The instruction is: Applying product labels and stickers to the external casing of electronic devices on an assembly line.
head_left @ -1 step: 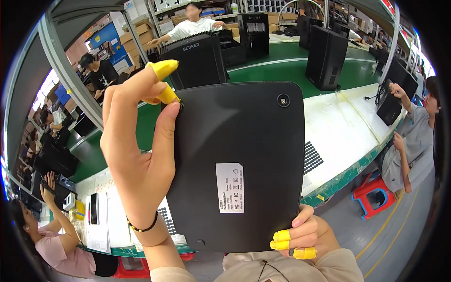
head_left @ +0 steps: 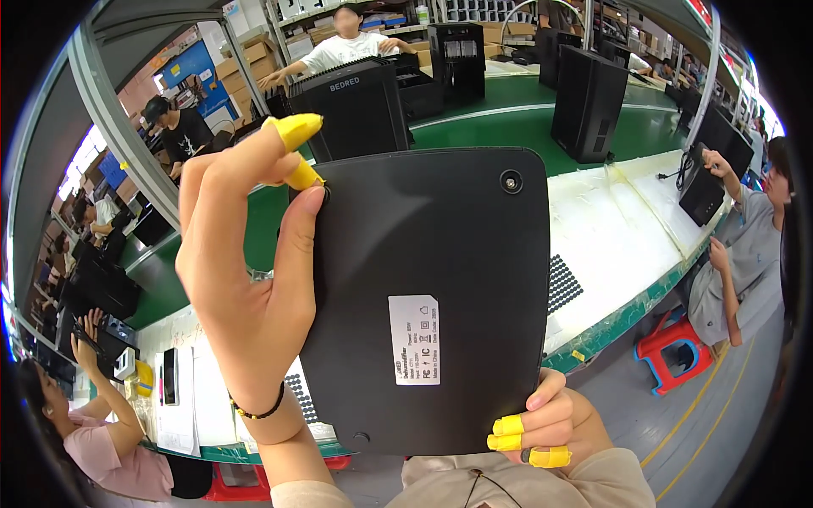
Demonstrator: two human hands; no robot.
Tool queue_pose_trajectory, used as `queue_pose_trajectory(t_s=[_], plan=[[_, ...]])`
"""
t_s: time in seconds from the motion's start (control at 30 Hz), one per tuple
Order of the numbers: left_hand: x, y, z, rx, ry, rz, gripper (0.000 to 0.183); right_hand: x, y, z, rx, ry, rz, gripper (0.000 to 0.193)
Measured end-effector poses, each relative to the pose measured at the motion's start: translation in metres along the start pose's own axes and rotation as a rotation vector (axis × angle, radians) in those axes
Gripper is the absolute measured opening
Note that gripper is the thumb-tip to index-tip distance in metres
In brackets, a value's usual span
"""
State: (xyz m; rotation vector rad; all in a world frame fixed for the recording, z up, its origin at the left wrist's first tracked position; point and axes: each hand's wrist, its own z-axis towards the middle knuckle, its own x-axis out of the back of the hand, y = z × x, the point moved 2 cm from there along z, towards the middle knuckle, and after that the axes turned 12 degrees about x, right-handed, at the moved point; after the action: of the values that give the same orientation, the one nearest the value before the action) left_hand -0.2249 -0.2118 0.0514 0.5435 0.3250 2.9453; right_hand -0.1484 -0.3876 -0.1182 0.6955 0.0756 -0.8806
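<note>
A black dehumidifier (head_left: 474, 254) with rounded corners faces me with its flat underside, a white printed label (head_left: 415, 339) on it. My right hand (head_left: 546, 423), with yellow tape on several fingers, grips its lower right edge. At the upper left corner my left hand (head_left: 233, 279) is closed in a pinch, thumb against a yellow-taped finger; whatever is between the tips is hidden. Its taped index finger is raised above. A round recess with a screw (head_left: 511, 182) shows at the upper right corner, and a round black spot (head_left: 362, 438) at the lower left.
Sheets of small black dots (head_left: 565, 285) lie on the white-covered bench (head_left: 627, 220). Beyond runs a green belt (head_left: 500, 118) bearing tall black units (head_left: 589, 106). Co-workers sit left and right; another person (head_left: 347, 51) is across. A phone (head_left: 171, 388) and papers lie left; a red stool (head_left: 675, 356) stands right.
The back of my left hand has shifted slightly left, its fingertips still at the same corner. The dehumidifier and my right hand stay put. The person across has moved an arm a little.
</note>
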Motion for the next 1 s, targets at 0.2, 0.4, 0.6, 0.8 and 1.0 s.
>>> queue_pose_trajectory(t_s=[0.2,0.4,0.6,0.8,1.0], plan=[[0.012,0.010,-0.006,-0.132,0.081,0.159,0.043,0.001,-0.002,0.005,0.001,-0.081,0.125,0.021],[0.015,0.006,-0.017,-0.120,0.178,0.078,0.036,-0.009,0.002,0.001,0.109,0.040,0.082,0.015],[0.005,-0.005,-0.024,0.085,0.097,-0.112,0.036,-0.012,0.003,0.006,-0.017,0.087,-0.054,0.013],[-0.028,-0.023,0.008,0.341,-0.202,-0.817,0.045,0.007,0.008,0.019,-0.048,-0.107,0.015,0.017],[-0.034,-0.033,0.022,0.449,-0.319,-0.814,0.023,0.020,0.043,0.078,-0.725,-0.481,0.092,0.016]])
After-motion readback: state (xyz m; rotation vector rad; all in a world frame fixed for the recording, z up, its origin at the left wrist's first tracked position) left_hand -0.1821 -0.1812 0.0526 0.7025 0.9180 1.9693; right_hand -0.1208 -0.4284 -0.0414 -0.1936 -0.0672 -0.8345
